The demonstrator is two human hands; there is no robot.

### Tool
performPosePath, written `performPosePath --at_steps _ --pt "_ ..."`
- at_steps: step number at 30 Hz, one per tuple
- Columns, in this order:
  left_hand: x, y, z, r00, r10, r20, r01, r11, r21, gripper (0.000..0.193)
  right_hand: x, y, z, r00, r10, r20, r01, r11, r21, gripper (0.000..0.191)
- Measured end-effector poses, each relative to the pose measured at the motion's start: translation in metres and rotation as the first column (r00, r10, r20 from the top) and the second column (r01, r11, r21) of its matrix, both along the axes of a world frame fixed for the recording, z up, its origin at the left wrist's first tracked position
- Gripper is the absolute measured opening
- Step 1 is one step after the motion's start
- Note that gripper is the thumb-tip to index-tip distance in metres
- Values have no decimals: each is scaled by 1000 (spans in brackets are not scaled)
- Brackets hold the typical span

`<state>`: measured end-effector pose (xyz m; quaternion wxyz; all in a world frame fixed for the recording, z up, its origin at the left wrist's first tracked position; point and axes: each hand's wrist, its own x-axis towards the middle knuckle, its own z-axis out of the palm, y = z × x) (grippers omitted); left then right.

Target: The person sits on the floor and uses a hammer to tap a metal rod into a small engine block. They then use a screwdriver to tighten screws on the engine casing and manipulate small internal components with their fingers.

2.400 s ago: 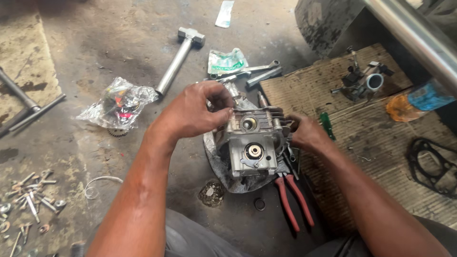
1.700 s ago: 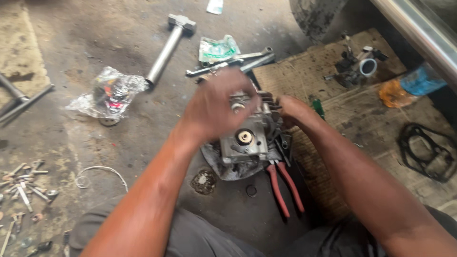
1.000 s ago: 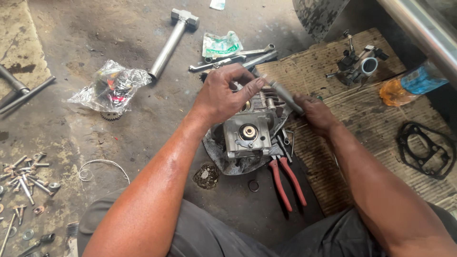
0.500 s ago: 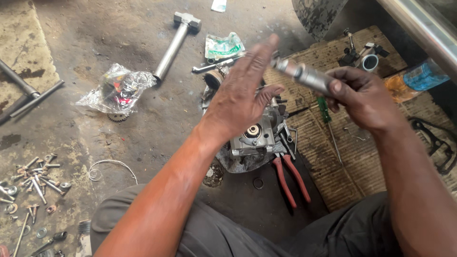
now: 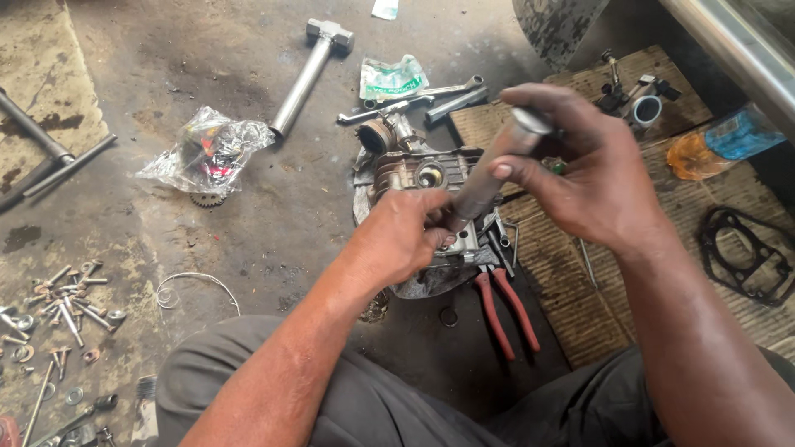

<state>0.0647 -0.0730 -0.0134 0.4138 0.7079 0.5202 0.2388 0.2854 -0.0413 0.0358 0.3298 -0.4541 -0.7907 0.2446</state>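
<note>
My landmark is the engine block (image 5: 414,178), a grimy finned casting lying on the concrete floor (image 5: 248,50) between my knees, just at the edge of the wooden board (image 5: 580,281) on its right side. My right hand (image 5: 592,178) hangs above the block's right edge, fingers and thumb curled tight around the top of a grey metal cylinder (image 5: 489,178) that slants down toward the block. My left hand (image 5: 402,236) sits over the block's near face, fingers pinching the cylinder's lower end. Beyond the block, up and to its left, lies a steel hammer (image 5: 310,70). Left of the block sits a clear plastic bag of parts (image 5: 207,153). Just below the block's right corner lie red-handled pliers (image 5: 501,310). Right behind the block are two spanners (image 5: 414,99), and far to its lower left a scatter of bolts (image 5: 62,302).
</note>
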Motion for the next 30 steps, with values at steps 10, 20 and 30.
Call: performPosePath --at_steps 10,20,30 --pt "-11 11 -16 995 -78 62 82 994 -66 32 -18 0 14 963 259 81 -269 946 182 59" --pt "-12 19 -2 994 -108 -19 104 984 -143 30 -24 14 19 926 321 198 -361 906 221 57" --pt "-16 20 1 987 -158 1 156 977 -145 37 -17 16 24 809 567 158 -587 796 148 47"
